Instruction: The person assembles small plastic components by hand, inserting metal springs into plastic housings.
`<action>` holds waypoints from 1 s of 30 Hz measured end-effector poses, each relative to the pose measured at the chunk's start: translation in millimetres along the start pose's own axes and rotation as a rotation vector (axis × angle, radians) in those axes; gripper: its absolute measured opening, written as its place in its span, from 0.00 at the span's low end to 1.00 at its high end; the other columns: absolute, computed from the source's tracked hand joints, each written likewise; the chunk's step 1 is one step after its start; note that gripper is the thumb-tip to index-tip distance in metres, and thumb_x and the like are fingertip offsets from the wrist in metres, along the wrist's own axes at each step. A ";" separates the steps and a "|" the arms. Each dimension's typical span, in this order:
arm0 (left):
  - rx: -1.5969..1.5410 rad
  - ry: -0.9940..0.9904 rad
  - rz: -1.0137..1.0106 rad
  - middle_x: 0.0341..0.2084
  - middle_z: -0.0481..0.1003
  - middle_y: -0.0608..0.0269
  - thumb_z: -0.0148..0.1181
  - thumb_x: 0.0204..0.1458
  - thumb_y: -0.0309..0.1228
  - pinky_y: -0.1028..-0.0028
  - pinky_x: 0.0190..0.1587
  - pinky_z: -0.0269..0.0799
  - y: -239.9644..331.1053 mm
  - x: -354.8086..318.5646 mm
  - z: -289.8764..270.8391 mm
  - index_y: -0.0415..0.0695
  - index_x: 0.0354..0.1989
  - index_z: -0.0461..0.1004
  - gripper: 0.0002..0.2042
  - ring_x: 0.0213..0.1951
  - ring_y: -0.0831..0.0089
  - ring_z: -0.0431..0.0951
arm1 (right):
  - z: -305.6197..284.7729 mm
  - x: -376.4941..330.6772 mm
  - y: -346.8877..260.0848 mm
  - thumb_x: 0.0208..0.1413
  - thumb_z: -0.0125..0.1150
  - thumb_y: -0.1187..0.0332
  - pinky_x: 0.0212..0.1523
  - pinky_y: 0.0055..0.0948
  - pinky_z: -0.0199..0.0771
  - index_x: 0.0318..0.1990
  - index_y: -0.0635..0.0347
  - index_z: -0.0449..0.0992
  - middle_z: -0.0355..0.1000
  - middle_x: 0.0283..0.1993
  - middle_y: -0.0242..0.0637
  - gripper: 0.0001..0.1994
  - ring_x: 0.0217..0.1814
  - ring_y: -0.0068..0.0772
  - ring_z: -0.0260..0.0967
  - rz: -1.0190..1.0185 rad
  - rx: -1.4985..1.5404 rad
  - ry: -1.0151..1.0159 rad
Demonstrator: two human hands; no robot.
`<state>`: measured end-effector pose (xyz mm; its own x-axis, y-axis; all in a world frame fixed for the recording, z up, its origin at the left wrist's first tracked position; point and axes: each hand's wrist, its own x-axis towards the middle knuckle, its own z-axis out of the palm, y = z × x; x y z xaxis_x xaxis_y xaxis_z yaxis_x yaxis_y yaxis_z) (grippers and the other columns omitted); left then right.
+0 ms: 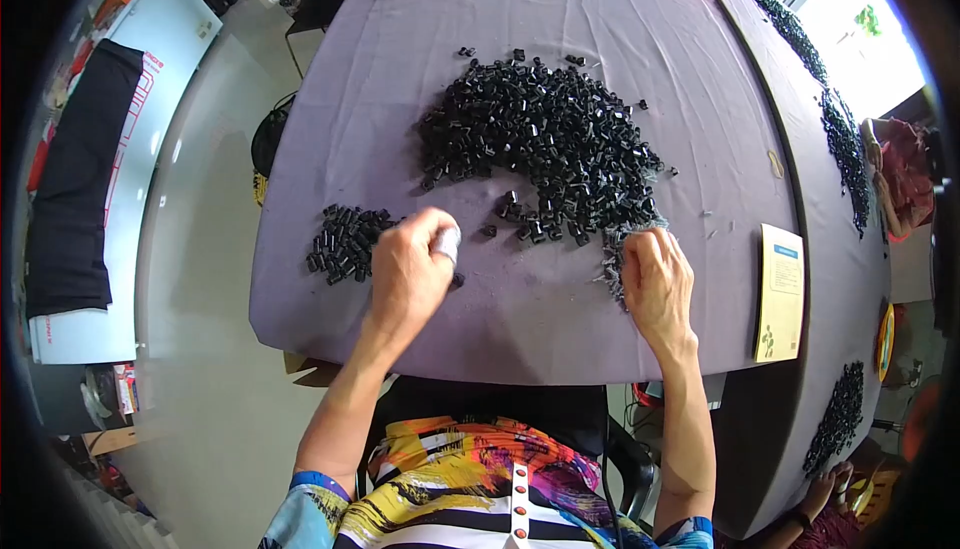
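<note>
The left hand [408,271] pinches a small pale piece in closed fingers while the right hand [655,284], fingers curled onto thin grey trimmings [615,259], should steady itself on the purple-clothed tabletop [540,319] beside the big heap of small black plastic tubes [545,139].

1. Garment: short-sleeved top [470,489], lower centre of the frame, with a bold print of black-and-white stripes overlaid with yellow, orange, magenta and purple brush-like patches.
2. Front placket: white strip down the middle, carrying small red round buttons.
3. Sleeves: short with blue-toned edges, lower left and lower right.
4. Forearms and hands: bare; no watch, rings or gloves visible.
</note>
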<state>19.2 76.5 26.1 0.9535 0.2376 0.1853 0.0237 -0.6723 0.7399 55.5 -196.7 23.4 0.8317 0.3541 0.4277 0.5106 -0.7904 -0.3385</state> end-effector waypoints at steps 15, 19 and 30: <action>0.197 -0.045 0.176 0.27 0.74 0.52 0.64 0.44 0.19 0.66 0.35 0.74 -28.5 68.3 26.8 0.36 0.31 0.74 0.07 0.31 0.60 0.78 | 24.2 -28.5 -46.1 0.48 0.57 0.83 0.34 0.33 0.72 0.36 0.64 0.73 0.71 0.34 0.43 0.08 0.33 0.43 0.71 -0.030 0.398 0.001; 0.061 -0.140 0.119 0.27 0.75 0.54 0.63 0.45 0.20 0.68 0.34 0.74 -13.9 58.9 33.8 0.37 0.31 0.74 0.05 0.29 0.63 0.78 | 33.3 -32.1 -41.9 0.45 0.57 0.80 0.35 0.34 0.72 0.37 0.62 0.73 0.69 0.35 0.40 0.10 0.34 0.42 0.70 -0.041 0.400 -0.025; 0.172 -0.054 0.267 0.27 0.75 0.53 0.62 0.44 0.21 0.65 0.33 0.73 -9.7 77.2 51.0 0.39 0.31 0.78 0.05 0.29 0.58 0.78 | 33.6 -32.6 -45.2 0.47 0.58 0.82 0.35 0.34 0.72 0.37 0.64 0.73 0.71 0.34 0.42 0.08 0.33 0.43 0.71 -0.023 0.410 -0.015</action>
<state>107.8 65.6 0.3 0.9475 0.0025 0.3198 -0.1832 -0.8154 0.5492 12.7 -155.8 -3.5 0.8207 0.3792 0.4274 0.5711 -0.5185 -0.6364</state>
